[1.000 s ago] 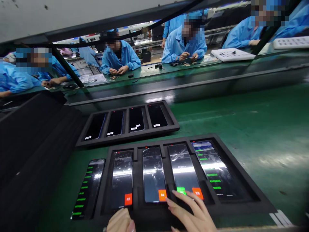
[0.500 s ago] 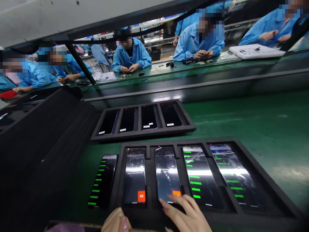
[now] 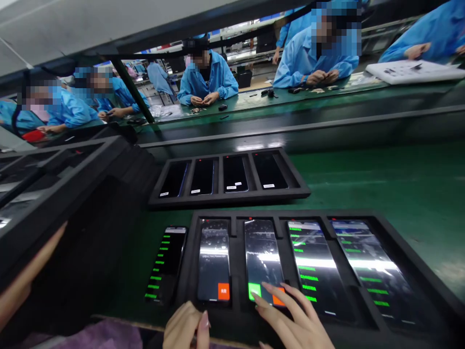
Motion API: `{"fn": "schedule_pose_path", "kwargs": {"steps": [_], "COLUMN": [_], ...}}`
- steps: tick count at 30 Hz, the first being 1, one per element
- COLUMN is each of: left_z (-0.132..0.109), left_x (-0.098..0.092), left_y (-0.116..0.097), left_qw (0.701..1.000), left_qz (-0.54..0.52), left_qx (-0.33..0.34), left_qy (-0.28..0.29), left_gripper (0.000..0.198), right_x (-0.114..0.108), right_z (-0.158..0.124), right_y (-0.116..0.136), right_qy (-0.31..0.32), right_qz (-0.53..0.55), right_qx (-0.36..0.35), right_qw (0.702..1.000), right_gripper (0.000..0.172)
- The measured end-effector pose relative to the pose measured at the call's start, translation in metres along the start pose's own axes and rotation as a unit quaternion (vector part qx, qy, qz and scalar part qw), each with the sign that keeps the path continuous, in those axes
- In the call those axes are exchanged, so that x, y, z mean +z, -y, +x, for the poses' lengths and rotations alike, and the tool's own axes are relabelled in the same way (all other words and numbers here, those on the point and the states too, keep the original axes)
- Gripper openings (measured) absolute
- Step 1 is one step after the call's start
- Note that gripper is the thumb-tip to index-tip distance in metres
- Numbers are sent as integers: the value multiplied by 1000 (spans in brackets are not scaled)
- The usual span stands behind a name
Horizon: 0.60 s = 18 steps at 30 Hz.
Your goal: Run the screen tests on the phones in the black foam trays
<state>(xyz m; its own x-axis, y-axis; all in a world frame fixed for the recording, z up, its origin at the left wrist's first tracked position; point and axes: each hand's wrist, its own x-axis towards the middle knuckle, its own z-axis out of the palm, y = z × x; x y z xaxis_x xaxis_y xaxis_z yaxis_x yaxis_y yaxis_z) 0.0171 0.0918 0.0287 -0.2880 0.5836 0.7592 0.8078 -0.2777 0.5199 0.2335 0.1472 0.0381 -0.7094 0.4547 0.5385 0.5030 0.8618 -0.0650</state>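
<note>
My right hand (image 3: pixel 292 320) is open, its fingers stretched out, with the fingertips on the lower end of the second phone (image 3: pixel 261 257), beside the green and orange buttons on its screen. My left hand (image 3: pixel 185 327) is curled into a loose fist at the front edge of the black foam tray (image 3: pixel 395 220), just below the first phone (image 3: pixel 214 259), which shows a red button. Nothing is visible in it. The third phone (image 3: pixel 312 266) and the fourth phone (image 3: pixel 370 266) show lists of green lines. A loose phone (image 3: pixel 167 264) with green lines lies left of the tray.
A second black tray (image 3: pixel 228 199) with dark-screened phones lies farther back on the green belt (image 3: pixel 381 179). Stacked black trays (image 3: pixel 72 194) rise on the left, with a blurred skin-coloured limb (image 3: pixel 22 286) at the left edge. People in blue coats work along the far bench.
My right hand has moved from the third phone to the second. The third phone's screen now lists green lines, and the second now shows a green and an orange button. The view has shifted.
</note>
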Motion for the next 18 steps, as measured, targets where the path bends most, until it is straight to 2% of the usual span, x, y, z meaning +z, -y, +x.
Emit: {"fn": "schedule_pose_path", "kwargs": {"steps": [3, 5, 10, 13, 18], "left_z": [-3, -6, -16, -19, -22], "left_x": [-2, -1, -3, -10, -23], "left_y": [1, 2, 10, 20, 37], "left_qw": [999, 998, 995, 989, 984], "left_qz": [-31, -33, -3, 44, 76], "left_qx": [-16, -19, -6, 27, 54], "left_qy": [38, 51, 98, 139, 150], "left_gripper": [26, 23, 20, 20, 19], "right_x": [11, 18, 15, 5, -1], "right_z": [-9, -12, -7, -1, -3], "right_y": [-1, -2, -6, -5, -1], "right_qy": [-68, -90, -85, -47, -32], "right_qz": [0, 3, 1, 9, 30], "right_qx": [-9, -12, -21, 2, 18], "right_qw": [998, 996, 996, 999, 999], "right_gripper": [28, 28, 22, 20, 18]}}
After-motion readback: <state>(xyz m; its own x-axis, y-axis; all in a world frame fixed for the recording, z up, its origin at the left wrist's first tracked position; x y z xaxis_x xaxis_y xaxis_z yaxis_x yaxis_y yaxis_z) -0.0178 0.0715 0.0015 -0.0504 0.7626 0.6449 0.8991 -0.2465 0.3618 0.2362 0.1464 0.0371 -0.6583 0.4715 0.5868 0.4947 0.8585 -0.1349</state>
